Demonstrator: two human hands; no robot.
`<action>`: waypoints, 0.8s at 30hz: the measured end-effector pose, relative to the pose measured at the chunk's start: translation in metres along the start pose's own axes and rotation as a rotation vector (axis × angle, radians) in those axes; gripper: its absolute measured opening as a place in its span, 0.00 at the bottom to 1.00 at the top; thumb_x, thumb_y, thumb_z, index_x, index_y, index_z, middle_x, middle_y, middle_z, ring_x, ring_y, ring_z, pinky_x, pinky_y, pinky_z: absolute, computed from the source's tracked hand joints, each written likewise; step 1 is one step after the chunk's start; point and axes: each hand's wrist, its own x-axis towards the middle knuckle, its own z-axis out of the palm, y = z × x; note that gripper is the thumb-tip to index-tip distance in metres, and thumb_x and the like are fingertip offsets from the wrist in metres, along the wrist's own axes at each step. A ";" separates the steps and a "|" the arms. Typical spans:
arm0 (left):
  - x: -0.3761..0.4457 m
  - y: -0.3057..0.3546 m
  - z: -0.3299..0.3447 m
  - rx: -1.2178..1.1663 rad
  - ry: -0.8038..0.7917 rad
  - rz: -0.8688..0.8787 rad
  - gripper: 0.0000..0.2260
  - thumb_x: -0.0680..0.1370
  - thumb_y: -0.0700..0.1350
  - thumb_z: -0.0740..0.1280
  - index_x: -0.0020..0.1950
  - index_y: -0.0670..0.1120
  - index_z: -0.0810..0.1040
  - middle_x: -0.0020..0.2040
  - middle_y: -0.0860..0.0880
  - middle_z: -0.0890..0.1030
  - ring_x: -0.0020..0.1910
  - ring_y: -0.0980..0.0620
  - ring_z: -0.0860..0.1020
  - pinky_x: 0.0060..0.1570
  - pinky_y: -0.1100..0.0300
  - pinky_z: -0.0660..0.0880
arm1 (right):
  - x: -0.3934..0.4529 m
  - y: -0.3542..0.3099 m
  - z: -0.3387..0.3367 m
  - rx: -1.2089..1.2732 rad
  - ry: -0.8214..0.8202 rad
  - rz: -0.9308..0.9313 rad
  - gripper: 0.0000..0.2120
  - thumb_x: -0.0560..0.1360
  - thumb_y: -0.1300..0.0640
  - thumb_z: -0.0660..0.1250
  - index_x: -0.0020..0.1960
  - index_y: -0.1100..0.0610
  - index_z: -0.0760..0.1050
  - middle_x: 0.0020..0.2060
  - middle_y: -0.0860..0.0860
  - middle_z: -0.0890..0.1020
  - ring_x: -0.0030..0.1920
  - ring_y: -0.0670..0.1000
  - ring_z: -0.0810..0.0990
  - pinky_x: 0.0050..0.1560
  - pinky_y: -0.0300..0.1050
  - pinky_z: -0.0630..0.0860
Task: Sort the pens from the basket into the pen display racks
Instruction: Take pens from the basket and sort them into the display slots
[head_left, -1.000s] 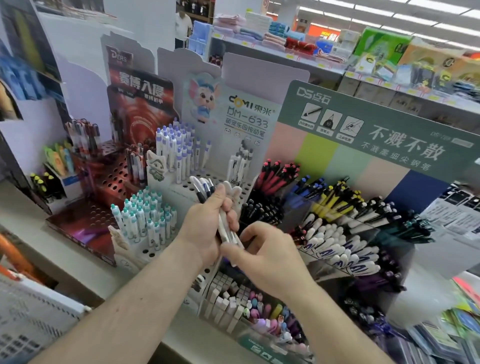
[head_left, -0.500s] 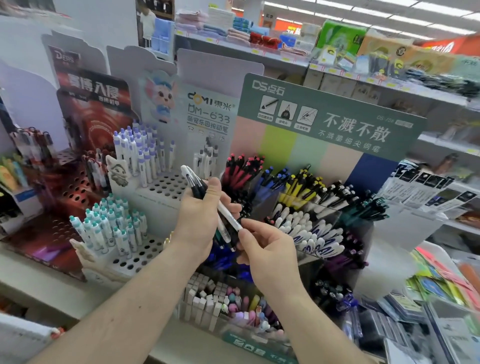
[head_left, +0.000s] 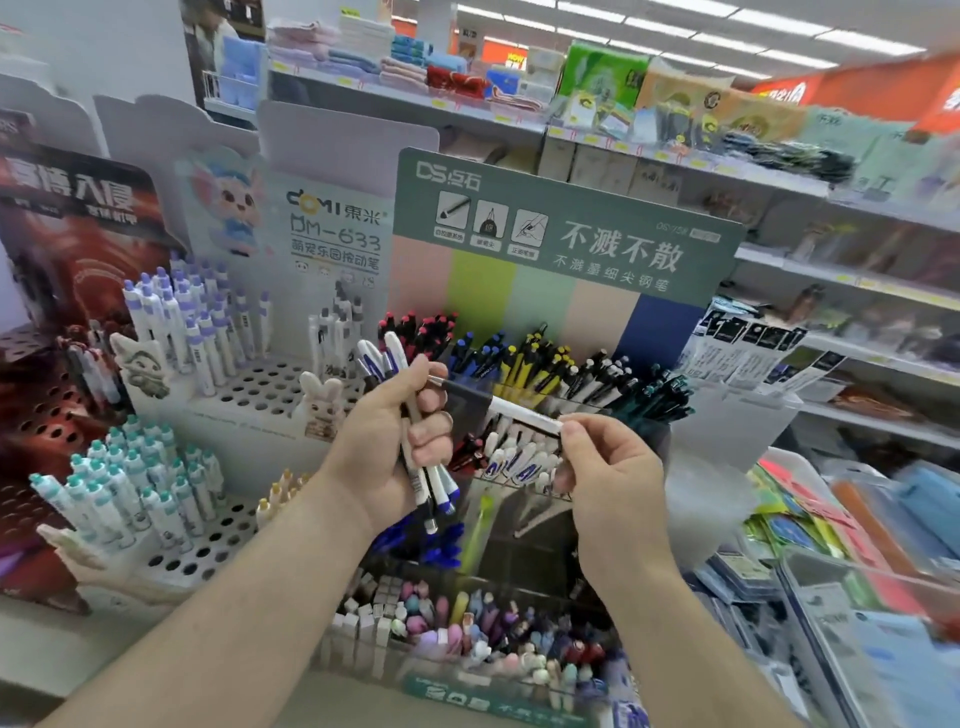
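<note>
The left hand (head_left: 387, 441) grips a bundle of white-and-blue pens (head_left: 415, 457), while the right hand (head_left: 602, 467) pinches one end of a single pen (head_left: 498, 408) lying level between the two hands. Just behind stands the green-headed pen display rack (head_left: 566, 249), its compartments blurred but seemingly sorted by colour.

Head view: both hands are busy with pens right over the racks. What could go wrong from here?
1. The left hand grips a loose bundle of pens; some could slip out and drop into the wrong bin below.
2. The right hand only pinches the single pen by its end, so it may twist or fall.
3. The white pens in the rack look alike; mis-sorting seems possible.
</note>
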 end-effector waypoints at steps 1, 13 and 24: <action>0.001 -0.003 0.001 -0.064 -0.062 -0.068 0.07 0.75 0.48 0.68 0.44 0.45 0.76 0.29 0.53 0.71 0.19 0.60 0.64 0.16 0.68 0.61 | 0.002 -0.001 -0.003 0.035 0.023 0.010 0.07 0.81 0.62 0.64 0.46 0.57 0.79 0.29 0.51 0.75 0.27 0.45 0.72 0.30 0.37 0.71; 0.019 -0.043 0.027 0.001 -0.117 -0.266 0.06 0.74 0.47 0.64 0.46 0.46 0.76 0.32 0.53 0.73 0.19 0.60 0.63 0.17 0.68 0.61 | 0.048 -0.030 -0.068 0.002 0.548 -0.353 0.04 0.78 0.60 0.70 0.45 0.54 0.77 0.34 0.47 0.80 0.32 0.48 0.80 0.37 0.44 0.80; 0.022 -0.051 0.031 0.065 -0.035 -0.268 0.06 0.80 0.46 0.61 0.45 0.46 0.75 0.31 0.53 0.72 0.19 0.59 0.63 0.18 0.68 0.59 | 0.099 -0.013 -0.062 -0.556 0.450 -0.693 0.06 0.77 0.57 0.70 0.51 0.59 0.80 0.36 0.46 0.79 0.35 0.49 0.76 0.38 0.29 0.66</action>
